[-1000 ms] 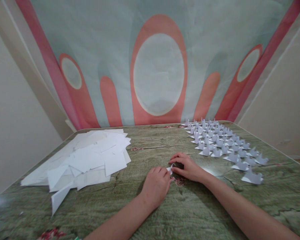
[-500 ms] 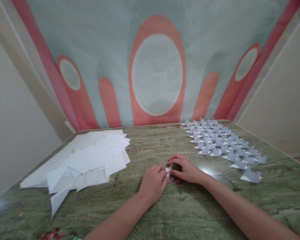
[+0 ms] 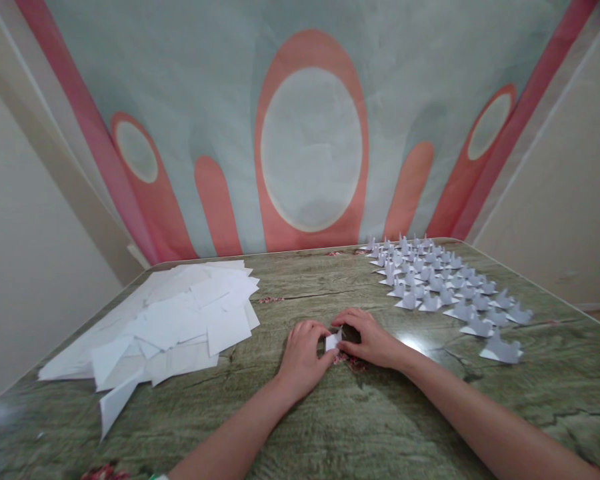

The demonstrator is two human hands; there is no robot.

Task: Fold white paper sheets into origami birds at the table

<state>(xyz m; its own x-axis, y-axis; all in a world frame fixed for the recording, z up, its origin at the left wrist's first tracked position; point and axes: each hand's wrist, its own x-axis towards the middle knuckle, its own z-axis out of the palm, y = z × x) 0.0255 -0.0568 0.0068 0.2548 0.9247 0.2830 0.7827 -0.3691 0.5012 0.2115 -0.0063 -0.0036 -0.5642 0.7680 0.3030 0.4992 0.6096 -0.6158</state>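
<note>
Between my two hands, just above or on the middle of the table, is a small piece of folded white paper (image 3: 333,341). My left hand (image 3: 304,353) has its thumb and fingers at the paper's left side. My right hand (image 3: 366,338) pinches the paper's right side between thumb and fingertips, where a pointed fold sticks up. To the right stand several rows of small white folded-paper figures (image 3: 433,280), each with upright points. The closest figure (image 3: 501,348) sits apart at the near end of the group.
A wide, untidy pile of white paper sheets (image 3: 170,320) covers the left of the wood-patterned table (image 3: 300,280). One folded sheet (image 3: 116,405) juts out at the near edge of the pile. A printed backdrop (image 3: 313,220) hangs behind the table's far edge.
My left hand's fingers have spread a little and shifted left, so more of the folded paper shows. My right hand stays almost in place. The view has shifted slightly.
</note>
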